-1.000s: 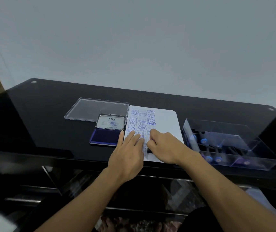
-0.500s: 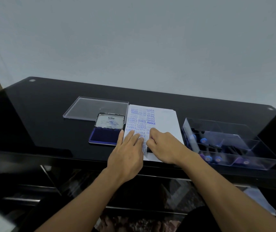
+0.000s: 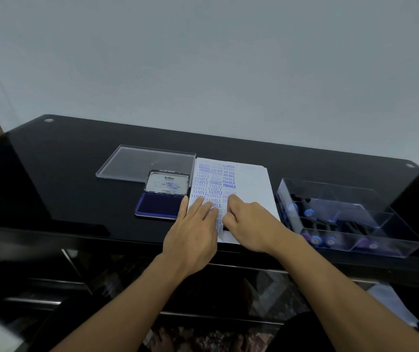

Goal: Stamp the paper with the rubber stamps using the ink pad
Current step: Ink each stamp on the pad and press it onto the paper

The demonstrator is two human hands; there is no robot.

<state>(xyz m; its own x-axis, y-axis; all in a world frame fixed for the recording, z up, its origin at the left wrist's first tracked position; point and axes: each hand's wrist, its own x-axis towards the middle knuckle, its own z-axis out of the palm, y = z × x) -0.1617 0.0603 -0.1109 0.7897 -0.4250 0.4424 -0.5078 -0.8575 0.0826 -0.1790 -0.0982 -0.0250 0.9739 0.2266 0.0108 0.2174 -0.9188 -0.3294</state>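
Black glossy glass desk (image 3: 76,174), set against a pale grey wall. Near the middle of the desk, reaching to its front edge: white sheet of paper (image 3: 251,189), crowded down its left half with blue stamped words such as SAMPLE, AMENDED, AIR MAIL and FRAGILE; right half blank. Touching the paper's left edge: open blue ink pad (image 3: 159,205), dark blue ink bed toward the front edge, hinged lid with a white label propped up behind it. Behind the ink pad, toward the back edge: flat clear plastic lid (image 3: 137,161), lying on the desk. Toward the right edge, just beside the paper: clear plastic compartment tray (image 3: 381,224), with several stamps inside, blue and purple round caps showing; exact compartments hard to tell.

Left hand (image 3: 193,235) flat on the paper's lower left part, palm down, fingers spread and slightly fanned, thumb along the ink pad's right side. Right hand (image 3: 251,224) just beside it on the paper, fingers curled inward and pressed down over a small dark object barely showing at the knuckles, probably a rubber stamp (image 3: 226,227); cannot tell for certain. Both forearms bare, reaching in over the front edge.
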